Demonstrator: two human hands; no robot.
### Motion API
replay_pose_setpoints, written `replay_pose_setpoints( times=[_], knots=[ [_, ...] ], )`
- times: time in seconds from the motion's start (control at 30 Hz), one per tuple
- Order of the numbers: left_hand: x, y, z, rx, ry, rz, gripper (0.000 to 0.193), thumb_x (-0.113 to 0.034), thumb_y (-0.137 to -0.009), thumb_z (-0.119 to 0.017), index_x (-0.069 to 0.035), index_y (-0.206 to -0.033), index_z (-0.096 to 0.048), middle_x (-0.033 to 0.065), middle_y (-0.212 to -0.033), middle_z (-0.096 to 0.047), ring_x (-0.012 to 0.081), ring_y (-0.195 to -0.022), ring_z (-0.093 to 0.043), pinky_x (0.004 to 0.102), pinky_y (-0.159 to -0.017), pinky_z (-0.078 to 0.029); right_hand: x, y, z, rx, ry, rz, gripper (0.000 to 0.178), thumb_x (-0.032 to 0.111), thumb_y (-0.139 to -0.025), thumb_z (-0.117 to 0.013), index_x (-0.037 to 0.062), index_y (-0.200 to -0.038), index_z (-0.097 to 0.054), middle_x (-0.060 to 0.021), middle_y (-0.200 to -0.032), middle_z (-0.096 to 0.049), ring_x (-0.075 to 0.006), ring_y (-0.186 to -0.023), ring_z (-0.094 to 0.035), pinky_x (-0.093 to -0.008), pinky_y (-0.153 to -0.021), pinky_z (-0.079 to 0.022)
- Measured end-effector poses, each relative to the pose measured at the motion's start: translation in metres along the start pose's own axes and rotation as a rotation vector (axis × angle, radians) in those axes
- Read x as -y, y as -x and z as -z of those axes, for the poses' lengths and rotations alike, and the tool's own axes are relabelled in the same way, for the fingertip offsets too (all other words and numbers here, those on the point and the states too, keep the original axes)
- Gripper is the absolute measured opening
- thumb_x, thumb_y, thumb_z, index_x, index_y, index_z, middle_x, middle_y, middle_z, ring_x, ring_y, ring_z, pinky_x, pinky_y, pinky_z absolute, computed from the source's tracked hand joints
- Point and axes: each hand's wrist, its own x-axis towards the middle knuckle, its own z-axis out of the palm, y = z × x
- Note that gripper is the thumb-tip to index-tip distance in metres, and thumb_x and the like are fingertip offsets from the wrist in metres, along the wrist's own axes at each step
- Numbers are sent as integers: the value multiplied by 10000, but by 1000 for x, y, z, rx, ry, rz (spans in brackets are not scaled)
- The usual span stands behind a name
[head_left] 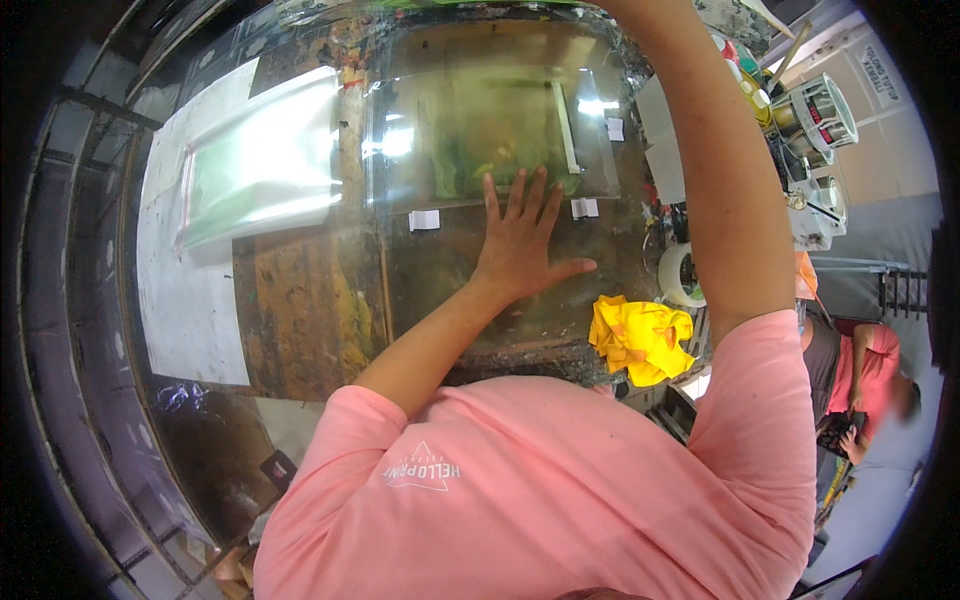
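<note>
My left hand [520, 235] is open, its fingers spread flat and its fingertips on the near edge of a clear plastic sheet [400, 170]. The sheet lies on a brown, glossy worktop [430, 320], over a greenish rectangular area [490, 130]. A narrow white strip [566, 127] runs along the right part of that area. Small white tabs sit around the sheet, one left of my hand [424, 219] and another right of it [584, 207]. Stretched forward, my right arm [725, 170] leaves the picture at the top, so the right hand is out of sight.
Left of the worktop, a stack of clear plastic sheets [265, 160] rests on a white board [190, 310]. A crumpled yellow cloth [640, 338] and a tape roll [681, 275] lie at the right. Cans [820, 112] stand beyond my right arm. Another person [870, 370] is at far right.
</note>
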Motion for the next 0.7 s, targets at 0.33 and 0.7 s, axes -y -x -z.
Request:
replay_pose_setpoints(
  times=[0.33, 0.7],
  knots=[
    [3, 3, 1, -110, 42, -35, 1235, -961, -842, -450, -42, -1663, -373, 249, -1752, -242, 452, -1641, -150, 745, -1262, 36, 4, 5, -1, -45, -26, 3, 580, 540, -961, -594, -16, -925, -758, -236, -937, -766, -418, -942, -739, -511, -880, -557],
    [65, -7, 98, -516, 946, 537, 1163, -528, -806, -925, 28, -1644, -340, 233, -1519, -568, 330, -1419, -558, 487, -1179, -452, 7, 35, -13, -221, -30, 113, 481, 480, -946, -678, 12, -1049, -723, -224, -859, -749, -412, -864, -732, -524, -821, -527]
  ],
)
